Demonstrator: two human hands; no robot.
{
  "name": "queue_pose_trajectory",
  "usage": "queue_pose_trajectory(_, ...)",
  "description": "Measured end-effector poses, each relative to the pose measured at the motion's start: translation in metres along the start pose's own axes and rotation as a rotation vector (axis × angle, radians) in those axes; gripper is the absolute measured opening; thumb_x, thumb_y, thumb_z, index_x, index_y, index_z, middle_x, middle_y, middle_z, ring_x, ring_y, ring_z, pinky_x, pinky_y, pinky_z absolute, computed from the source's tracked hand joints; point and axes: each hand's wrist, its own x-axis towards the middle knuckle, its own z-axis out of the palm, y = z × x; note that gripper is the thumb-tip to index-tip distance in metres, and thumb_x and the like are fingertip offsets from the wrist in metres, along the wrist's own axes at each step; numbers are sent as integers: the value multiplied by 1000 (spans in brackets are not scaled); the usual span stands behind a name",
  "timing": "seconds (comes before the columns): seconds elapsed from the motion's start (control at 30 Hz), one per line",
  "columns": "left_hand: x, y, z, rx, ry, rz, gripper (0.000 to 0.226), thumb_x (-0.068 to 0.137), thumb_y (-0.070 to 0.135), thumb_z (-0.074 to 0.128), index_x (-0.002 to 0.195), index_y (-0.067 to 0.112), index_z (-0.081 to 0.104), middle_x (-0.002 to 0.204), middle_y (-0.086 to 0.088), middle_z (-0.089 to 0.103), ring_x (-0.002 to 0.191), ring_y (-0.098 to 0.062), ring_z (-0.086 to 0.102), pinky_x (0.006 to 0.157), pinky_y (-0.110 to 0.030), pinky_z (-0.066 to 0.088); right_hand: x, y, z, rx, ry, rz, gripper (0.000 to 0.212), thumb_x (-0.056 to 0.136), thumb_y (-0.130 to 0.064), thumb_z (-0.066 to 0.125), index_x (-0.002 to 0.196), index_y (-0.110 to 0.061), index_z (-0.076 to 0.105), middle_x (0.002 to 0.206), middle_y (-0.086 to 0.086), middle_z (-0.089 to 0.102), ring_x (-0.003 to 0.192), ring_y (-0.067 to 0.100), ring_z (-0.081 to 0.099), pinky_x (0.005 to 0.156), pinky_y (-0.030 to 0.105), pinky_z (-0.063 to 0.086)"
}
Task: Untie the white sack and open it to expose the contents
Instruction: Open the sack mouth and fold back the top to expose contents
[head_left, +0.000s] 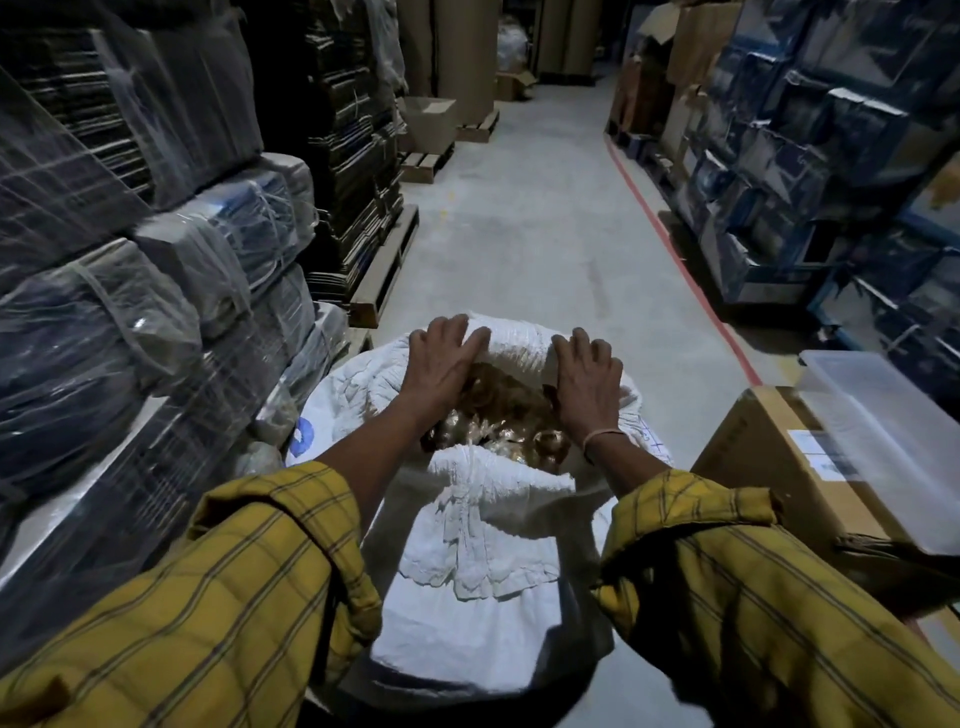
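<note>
— Where does the white sack (488, 545) stand?

— On the concrete floor (545, 234) of a warehouse aisle, right in front of the person, between the wrapped bundles (130, 322) stacked along the left edge of the floor and a cardboard box (789, 467) on the right. A clear plastic lid or tub (883, 431) sits on top of that box.

— Is it untied?

— It looks so. I see no tie around the neck. The mouth gapes wide, its rim rolled and bunched outward, and the brownish, shiny contents (498, 415) show inside. What they are, I cannot tell.

— And the hands?

— Both are apart, one on each side of the far rim. The left hand (441, 364) lies with fingers spread flat over the cloth, pressing the rim out or down rather than gripping. The right hand (587, 384) does much the same; its fingers curl over the edge, but whether they pinch the fabric I cannot say. There is a thin band on the right wrist, and the yellow checked sleeves (234, 571) are rolled up.

— So how much is left?

— Little, I judge. The untying seems done and the contents are already exposed. At most the far rim wants folding down a bit more to widen the opening.
</note>
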Motion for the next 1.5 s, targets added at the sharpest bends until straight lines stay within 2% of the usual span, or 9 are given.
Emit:
queue_pose_trajectory(0.2,30,-14,27,-145,-22,-84,19,97,19,54,115,24,59,109,1,66,128,-22,55,122,-53,4,27,5,31,362,-20,126,16,81,-9,57,95,-15,60,89,14,66,99,40,56,83,41,40)
queue_pose_trajectory(0.4,68,-38,29,-457,-148,-100,25,109,31,43,123,14,56,119,-19,70,109,-41,64,85,-43,44,66,26,31,829,-278,405,20,97,-12,49,103,-5,66,115,22,68,109,36,60,82,34,42)
queue_pose_trajectory(0.57,91,-68,20,-619,-275,-149,23,98,37,68,103,15,68,101,-11,72,96,-32,68,79,-36,49,92,32,21,493,-749,281,20,84,-4,62,67,-12,59,95,24,69,108,37,66,81,33,46)
queue_pose_trajectory(0.63,93,-69,20,-623,-245,-232,28,92,40,75,99,15,64,95,-6,69,89,-27,65,79,-38,50,98,31,25,519,-633,321,10,88,-13,61,83,-6,66,102,23,70,106,39,65,79,34,47)
queue_pose_trajectory(0.73,87,-60,31,-532,-171,-265,30,90,37,76,101,16,58,101,-10,70,97,-33,66,82,-43,50,94,24,31,527,-426,455,45,100,-38,52,128,-2,50,131,25,60,118,44,58,92,42,47)
queue_pose_trajectory(1.03,44,-24,13,-262,191,-52,30,89,26,72,111,24,52,113,-7,57,101,-35,56,86,-46,44,34,-10,13,83,183,63,10,95,-25,52,95,-15,51,101,9,50,90,32,47,73,43,34)
queue_pose_trajectory(1.23,-2,-3,-17,-173,270,247,22,85,19,76,101,14,61,93,-11,60,74,-31,59,54,-38,47,-15,-21,-14,177,56,-273,14,87,-15,61,96,-15,51,95,8,53,78,32,54,67,42,37)
queue_pose_trajectory(1.4,-35,-2,-4,1,-76,35,87,78,37,86,151,19,41,140,-14,54,123,-37,55,95,-47,49,-36,-11,-22,-37,-298,-173,96,68,-57,78,146,-17,38,145,14,40,127,40,43,98,53,40)
queue_pose_trajectory(1.5,-42,-17,7,81,-243,6,102,85,44,77,163,26,15,171,-15,15,155,-45,19,120,-59,30,-40,-2,-21,-86,-523,-162,102,88,-53,62,162,-21,0,169,13,-5,154,46,-3,113,76,6)
